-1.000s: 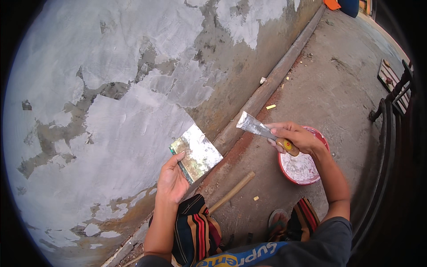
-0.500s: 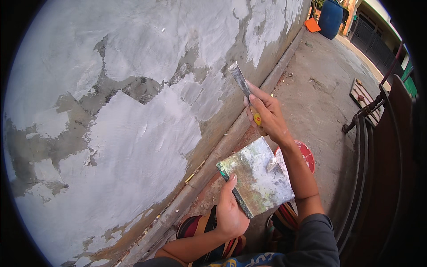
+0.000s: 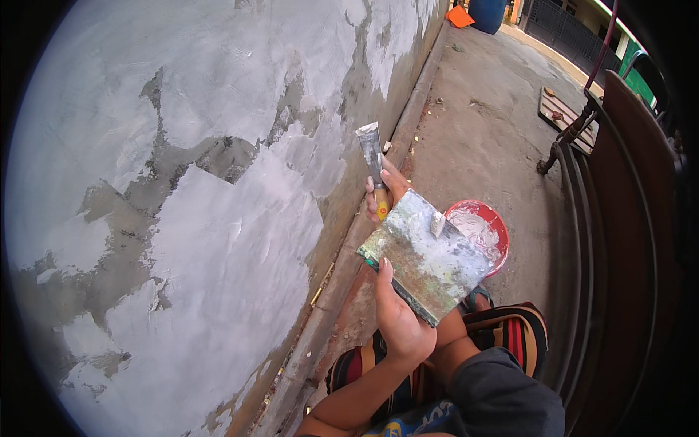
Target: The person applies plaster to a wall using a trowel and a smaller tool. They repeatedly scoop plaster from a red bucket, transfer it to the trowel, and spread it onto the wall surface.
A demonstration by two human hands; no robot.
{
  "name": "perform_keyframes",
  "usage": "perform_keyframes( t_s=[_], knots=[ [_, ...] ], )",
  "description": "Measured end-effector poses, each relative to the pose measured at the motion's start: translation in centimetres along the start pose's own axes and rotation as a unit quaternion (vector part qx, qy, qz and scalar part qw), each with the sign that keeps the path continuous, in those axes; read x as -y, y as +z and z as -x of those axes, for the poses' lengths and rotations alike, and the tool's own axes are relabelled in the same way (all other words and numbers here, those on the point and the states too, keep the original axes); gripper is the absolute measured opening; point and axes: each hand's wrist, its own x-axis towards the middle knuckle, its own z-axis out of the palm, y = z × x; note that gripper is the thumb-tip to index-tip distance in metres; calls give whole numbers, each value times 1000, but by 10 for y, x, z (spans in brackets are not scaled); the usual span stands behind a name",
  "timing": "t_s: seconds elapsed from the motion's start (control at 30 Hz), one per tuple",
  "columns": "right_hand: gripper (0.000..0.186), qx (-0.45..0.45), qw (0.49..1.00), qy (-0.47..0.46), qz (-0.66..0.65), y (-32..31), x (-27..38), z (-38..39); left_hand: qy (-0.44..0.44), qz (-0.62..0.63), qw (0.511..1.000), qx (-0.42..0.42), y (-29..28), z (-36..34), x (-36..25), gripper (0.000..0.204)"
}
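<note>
White putty smeared the flat metal board [image 3: 429, 258] that the left hand [image 3: 399, 320] held from below, thumb laid along its near edge and the fingers closed under it, out of sight. The board sat tilted above the person's knees, its far corner overlapping the red bowl [image 3: 486, 231] of white paste on the concrete floor [image 3: 480, 138]. Just behind the board's upper edge, the right hand [image 3: 384, 191] was wrapped tightly around the yellow handle of a putty knife [image 3: 371, 156], whose coated blade pointed up toward the wall [image 3: 218, 182]. That wall was patched grey and white, bare cement showing between skimmed areas. Striped shorts [image 3: 510, 331] covered the knees below.
</note>
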Motion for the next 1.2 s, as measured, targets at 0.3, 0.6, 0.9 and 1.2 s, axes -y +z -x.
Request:
perform_keyframes(
  t_s=[0.3,0.6,0.9,1.2],
  knots=[
    [51,56,995,45,-73,16,-2,2,175,-58,979,-85,3,-13,-19,44],
    [41,244,906,-253,236,54,47,-56,397,-145,877,-226,21,-24,-26,43],
    [61,268,759,-461,373,39,54,-99,525,-129,802,-256,61,8,17,45],
    [56,236,751,-456,416,52,45,-99,413,-61,859,-297,14,0,3,38]
  ],
)
